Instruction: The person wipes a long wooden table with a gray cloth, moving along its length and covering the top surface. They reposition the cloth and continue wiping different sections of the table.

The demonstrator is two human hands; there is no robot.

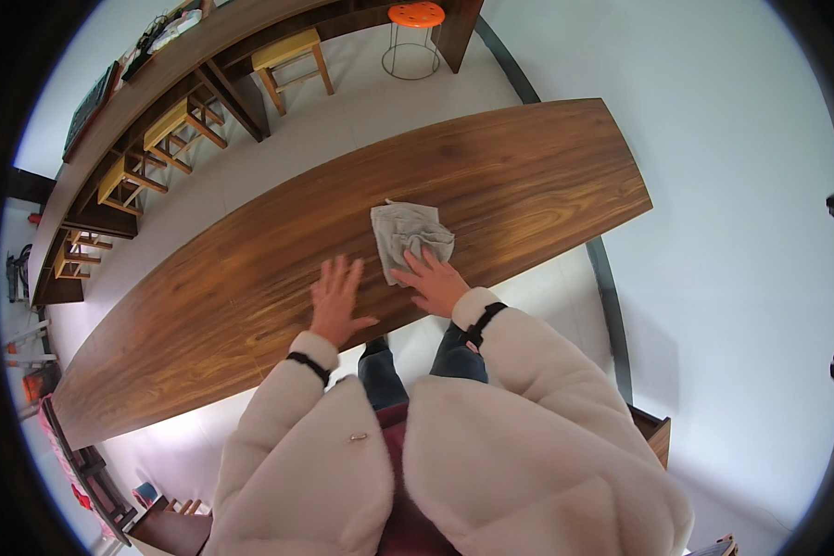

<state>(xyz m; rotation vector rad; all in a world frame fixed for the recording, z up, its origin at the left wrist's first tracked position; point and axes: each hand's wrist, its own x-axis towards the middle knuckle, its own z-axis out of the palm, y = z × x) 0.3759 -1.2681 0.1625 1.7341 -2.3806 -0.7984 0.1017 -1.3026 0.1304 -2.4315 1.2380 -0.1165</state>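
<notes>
A grey cloth [397,221] lies on the long brown wood-grain table [528,160], folded flat at its far side and bunched up at its near right. My right hand [439,283] reaches onto the cloth's near edge, fingers spread over the fabric and thumb apart, off to the side. To the left of the cloth, my left hand [335,299] is held with its fingers apart and nothing in it. It is slightly blurred, palm towards the tabletop; whether it touches the wood I cannot tell.
Beyond the table runs a long dark counter [174,62] with wooden stools [288,50] and an orange-topped round stool [417,15] by it. A pale wall [723,208] stands close on the right. Dark wooden furniture [170,528] is behind me at the lower left.
</notes>
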